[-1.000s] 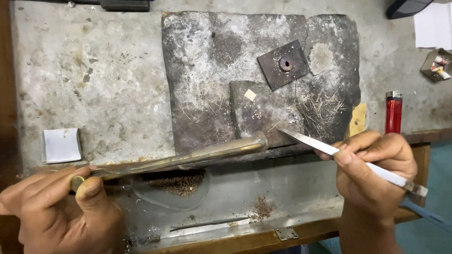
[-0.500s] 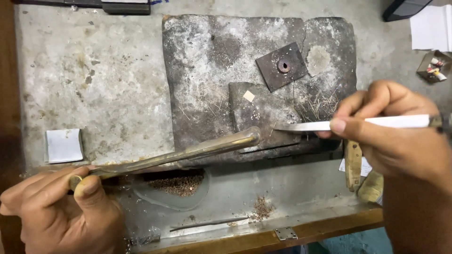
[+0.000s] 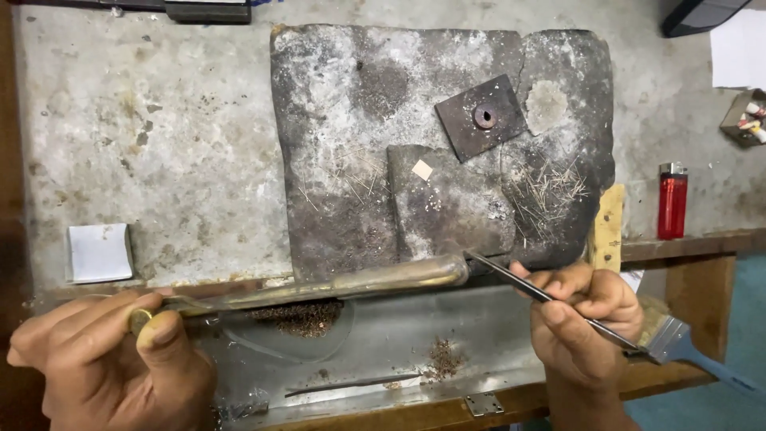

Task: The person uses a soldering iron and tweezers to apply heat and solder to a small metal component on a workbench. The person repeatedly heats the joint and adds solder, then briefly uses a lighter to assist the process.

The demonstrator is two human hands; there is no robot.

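A long brass-coloured metal tube (image 3: 319, 289) lies nearly level along the front edge of the workbench (image 3: 159, 144), its far end stopping just below the dark, scorched soldering slab (image 3: 351, 120); laid this way, its tip sits over the shallow metal tray (image 3: 383, 359) under the bench edge, where reddish filings are gathered. The left hand (image 3: 104, 367) closes around the tube's near end, thumb pressed on top and fingers curled beneath, which steadies it like a handle. The right hand (image 3: 586, 315) pinches slim tweezers (image 3: 550, 297) between thumb and forefinger in a pen-like hold, their point meeting the tube's far end; whether the tips clamp anything cannot be told. Both wrists rest low at the bench front, with the palms turned inward. On the slab lie a square metal plate (image 3: 483, 117) with a central hole, a small pale chip (image 3: 422, 170) and scattered fine wire clippings (image 3: 546, 191). A red lighter (image 3: 672, 201) stands to the right, a white pad (image 3: 99, 252) to the left, and a blue-handled brush (image 3: 678, 343) lies behind the right hand.
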